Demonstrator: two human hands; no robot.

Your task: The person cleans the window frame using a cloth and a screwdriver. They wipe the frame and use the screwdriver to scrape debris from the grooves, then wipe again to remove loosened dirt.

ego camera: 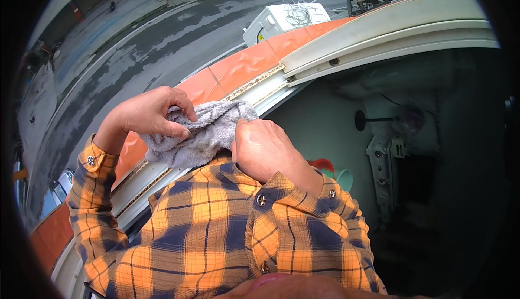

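Note:
A bunched grey terry cloth (207,132) lies over the white window track (266,94) in front of my chest. My left hand (156,114) grips its left part, with the thumb and curled fingers pinching a fold. My right hand (264,146) is closed in a fist at the cloth's right end. A thin dark rod (239,110) seems to stick out of that fist against the cloth. What else the fist encloses is hidden, and so is the cloth's underside.
Orange tiles (239,65) form the outer ledge, high above a street (162,39). A white air-conditioner outdoor unit (288,16) with coiled wire stands beyond. The sliding sash frame (386,27) is at right. Indoors are a wall-mounted white bracket (380,177) and a green cup (344,180).

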